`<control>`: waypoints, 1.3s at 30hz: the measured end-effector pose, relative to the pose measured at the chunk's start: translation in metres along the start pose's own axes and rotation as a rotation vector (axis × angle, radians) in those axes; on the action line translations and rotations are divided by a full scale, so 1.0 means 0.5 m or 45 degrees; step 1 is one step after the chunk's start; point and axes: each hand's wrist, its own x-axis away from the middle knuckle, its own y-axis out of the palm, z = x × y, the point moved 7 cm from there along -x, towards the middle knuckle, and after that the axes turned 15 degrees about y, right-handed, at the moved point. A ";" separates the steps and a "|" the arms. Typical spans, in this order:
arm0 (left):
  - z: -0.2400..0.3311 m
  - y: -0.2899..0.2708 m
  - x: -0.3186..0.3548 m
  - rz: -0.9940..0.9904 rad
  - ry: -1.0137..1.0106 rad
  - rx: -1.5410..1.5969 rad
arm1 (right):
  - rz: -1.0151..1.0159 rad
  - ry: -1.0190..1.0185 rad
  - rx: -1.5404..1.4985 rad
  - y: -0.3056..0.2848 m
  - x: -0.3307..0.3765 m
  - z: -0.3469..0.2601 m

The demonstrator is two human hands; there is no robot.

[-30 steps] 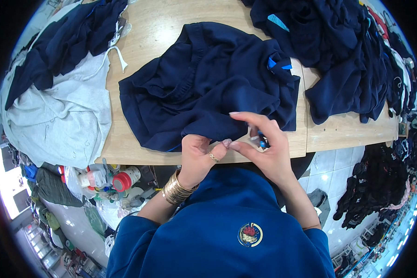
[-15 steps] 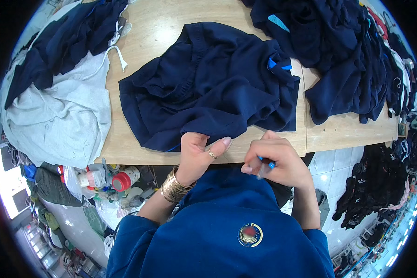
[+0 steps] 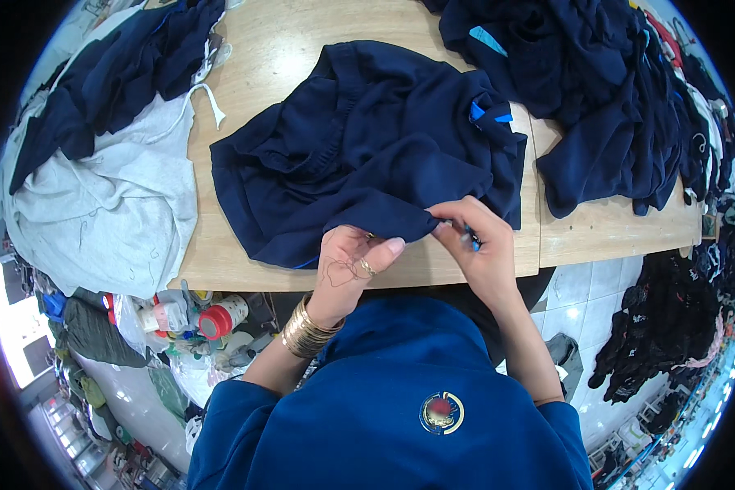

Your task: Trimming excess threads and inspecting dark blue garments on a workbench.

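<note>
A navy garment with a gathered elastic waistband (image 3: 384, 139), likely shorts, lies rumpled on the wooden table in front of me. My left hand (image 3: 347, 265) is closed on its near edge, the thumb on top and the fingers partly under the cloth. Loose dark thread (image 3: 340, 273) lies in a tangle over that palm. With thumb and forefinger, my right hand (image 3: 479, 245) pinches a corner of the same edge. A small blue-handled tool (image 3: 473, 239) is tucked in the right palm; most of it is hidden, so its kind is unclear.
Light grey cloth (image 3: 106, 212) and more navy garments (image 3: 122, 73) are heaped on the table (image 3: 261, 49) at left. Another navy pile (image 3: 604, 106) covers the right side. Below the front edge at left stands a red-lidded jar (image 3: 220, 317); black clothes (image 3: 653, 327) hang at right.
My right hand has moved up and forward from beside the table's edge and now pinches the garment's corner. The left hand has turned slightly, and thread now shows over its palm.
</note>
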 end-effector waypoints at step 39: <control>-0.043 0.012 -0.001 -0.254 -0.435 -0.054 | 0.061 0.016 -0.105 0.005 -0.001 -0.026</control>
